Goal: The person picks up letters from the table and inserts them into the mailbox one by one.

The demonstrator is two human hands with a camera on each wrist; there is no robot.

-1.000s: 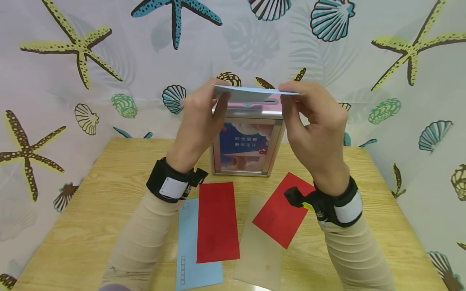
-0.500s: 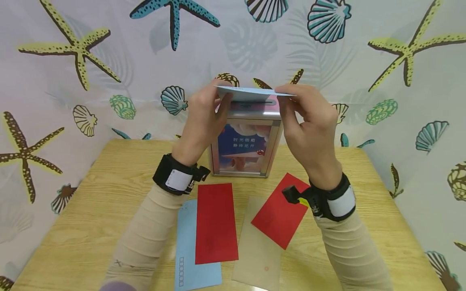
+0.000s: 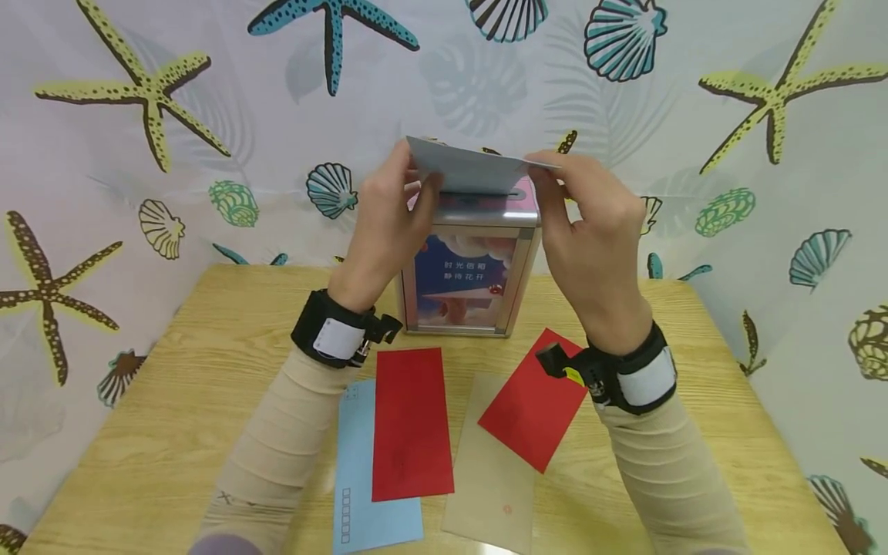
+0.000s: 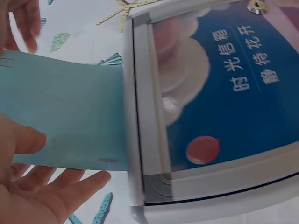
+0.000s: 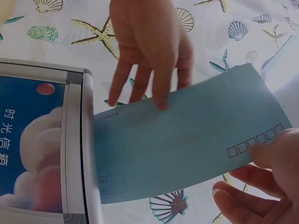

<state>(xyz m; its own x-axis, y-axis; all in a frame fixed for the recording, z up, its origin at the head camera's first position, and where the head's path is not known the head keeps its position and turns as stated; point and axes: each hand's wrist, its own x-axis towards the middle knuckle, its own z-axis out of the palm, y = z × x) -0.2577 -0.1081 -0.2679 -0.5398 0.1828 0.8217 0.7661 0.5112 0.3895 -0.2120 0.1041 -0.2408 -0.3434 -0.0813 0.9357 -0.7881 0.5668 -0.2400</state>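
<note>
A light blue envelope is held by its two ends over the top of a metal-framed letter box. My left hand pinches its left end, thumb on the near face. At the other end my right hand grips the corner between thumb and fingers. The lower long edge lies at the slot, covering most of it; how deep it sits I cannot tell. In the right wrist view the envelope shows a row of printed squares, its far edge hidden behind the box rim.
On the wooden table nearer me lie a red envelope over another light blue envelope, and a second red envelope over a tan envelope. A shell-and-starfish patterned cloth hangs behind.
The envelope has tilted from nearly flat, its near face turning toward me and its lower edge dropping to the slot. Both hands keep their hold; the right has shifted slightly left.
</note>
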